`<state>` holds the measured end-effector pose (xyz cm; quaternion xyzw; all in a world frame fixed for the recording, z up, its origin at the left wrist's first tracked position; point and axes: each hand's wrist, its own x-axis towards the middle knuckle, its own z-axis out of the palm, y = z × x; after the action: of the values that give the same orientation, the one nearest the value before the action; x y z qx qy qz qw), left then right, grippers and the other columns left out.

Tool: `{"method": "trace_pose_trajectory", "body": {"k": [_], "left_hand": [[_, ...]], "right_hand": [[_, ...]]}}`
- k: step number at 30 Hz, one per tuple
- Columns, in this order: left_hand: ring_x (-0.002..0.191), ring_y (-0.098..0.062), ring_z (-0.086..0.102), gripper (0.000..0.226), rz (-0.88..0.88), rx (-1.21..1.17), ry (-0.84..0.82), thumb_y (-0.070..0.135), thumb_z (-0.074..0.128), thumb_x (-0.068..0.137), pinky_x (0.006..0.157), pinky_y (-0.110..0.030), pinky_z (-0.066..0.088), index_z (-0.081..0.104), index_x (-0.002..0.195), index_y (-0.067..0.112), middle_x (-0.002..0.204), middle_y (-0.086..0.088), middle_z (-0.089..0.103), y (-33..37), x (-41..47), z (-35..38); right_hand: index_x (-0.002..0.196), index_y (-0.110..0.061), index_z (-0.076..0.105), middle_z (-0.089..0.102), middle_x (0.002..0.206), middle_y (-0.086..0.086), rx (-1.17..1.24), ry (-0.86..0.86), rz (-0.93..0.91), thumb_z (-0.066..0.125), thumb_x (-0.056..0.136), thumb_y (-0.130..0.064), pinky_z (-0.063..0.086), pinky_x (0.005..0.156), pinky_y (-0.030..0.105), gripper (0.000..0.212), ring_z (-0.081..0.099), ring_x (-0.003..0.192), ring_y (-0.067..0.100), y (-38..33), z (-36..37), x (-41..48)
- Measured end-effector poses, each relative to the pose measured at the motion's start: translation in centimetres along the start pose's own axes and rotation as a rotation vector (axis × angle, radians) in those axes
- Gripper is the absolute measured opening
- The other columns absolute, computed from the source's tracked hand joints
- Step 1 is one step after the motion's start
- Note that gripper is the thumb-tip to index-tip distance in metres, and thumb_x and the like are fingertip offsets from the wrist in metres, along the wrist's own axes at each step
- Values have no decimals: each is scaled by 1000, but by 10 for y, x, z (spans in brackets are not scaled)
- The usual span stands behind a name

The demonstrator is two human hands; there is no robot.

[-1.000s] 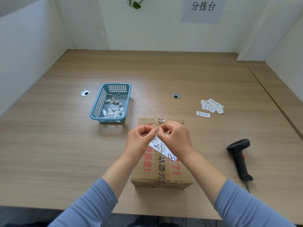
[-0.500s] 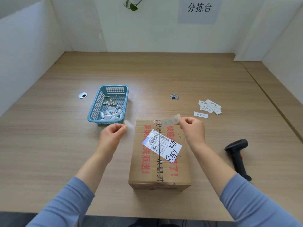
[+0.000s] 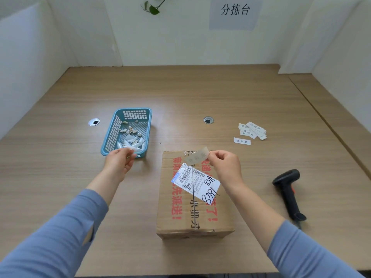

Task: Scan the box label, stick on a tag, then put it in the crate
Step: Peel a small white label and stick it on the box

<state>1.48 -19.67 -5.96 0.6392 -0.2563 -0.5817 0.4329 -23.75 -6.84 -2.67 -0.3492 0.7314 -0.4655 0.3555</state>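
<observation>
The cardboard box [image 3: 195, 195] is sitting near centre, label [image 3: 195, 182] up. The right hand [image 3: 224, 167] is pinching a peeled tag [image 3: 196, 156] over its far edge; it should go down flat, clear of the barcode. The left hand [image 3: 120, 162] is pinching backing paper [image 3: 135, 149] beside the blue basket [image 3: 112, 135].

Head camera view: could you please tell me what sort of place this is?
Probably a parcel sorting station: a sign reads "分拣台", a taped cardboard box bears a barcode label, and a handheld scanner lies beside it.
</observation>
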Motion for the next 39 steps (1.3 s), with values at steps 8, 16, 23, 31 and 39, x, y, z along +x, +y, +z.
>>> {"method": "trace_pose_trajectory", "body": {"k": [8, 16, 23, 31, 39], "left_hand": [[38, 1, 58, 19, -99, 108, 93, 10, 45, 94, 45, -15, 39, 55, 78, 12, 46, 6, 64, 20, 72, 13], [85, -17, 58, 23, -104, 190, 42, 9, 41, 96, 82, -30, 40, 53, 115, 14, 110, -4, 53, 29, 94, 18], [92, -29, 58, 12, 667, 417, 93, 12, 49, 87, 82, -43, 50, 58, 95, 15, 96, -9, 60, 8, 10, 51], [95, 2, 51, 19, 925, 519, -305, 17, 52, 89, 83, -21, 42, 65, 100, 24, 95, 14, 61, -52, -111, 97], [91, -6, 61, 14, 625, 386, -346, 19, 48, 94, 78, -18, 48, 61, 98, 23, 96, 7, 66, -40, -111, 101]], "right_hand": [[73, -13, 71, 73, 78, 11, -30, 5, -1, 60, 85, -21, 54, 76, 43, 19, 59, 67, 12, -11, 3, -1], [77, -8, 72, 73, 82, 16, -40, 5, 33, 60, 85, -18, 48, 64, 30, 17, 58, 64, 12, -14, 8, 8], [74, -18, 74, 74, 77, 14, -55, 38, 44, 59, 84, -23, 54, 69, 39, 18, 59, 62, 13, -14, 21, 13], [77, -17, 73, 72, 76, -5, 5, 169, 30, 59, 84, -24, 52, 79, 36, 17, 68, 82, 17, -22, 35, 9], [85, -21, 74, 70, 87, -6, -132, 192, -143, 57, 88, -26, 51, 74, 32, 18, 63, 75, 14, -18, 37, -5]]}}
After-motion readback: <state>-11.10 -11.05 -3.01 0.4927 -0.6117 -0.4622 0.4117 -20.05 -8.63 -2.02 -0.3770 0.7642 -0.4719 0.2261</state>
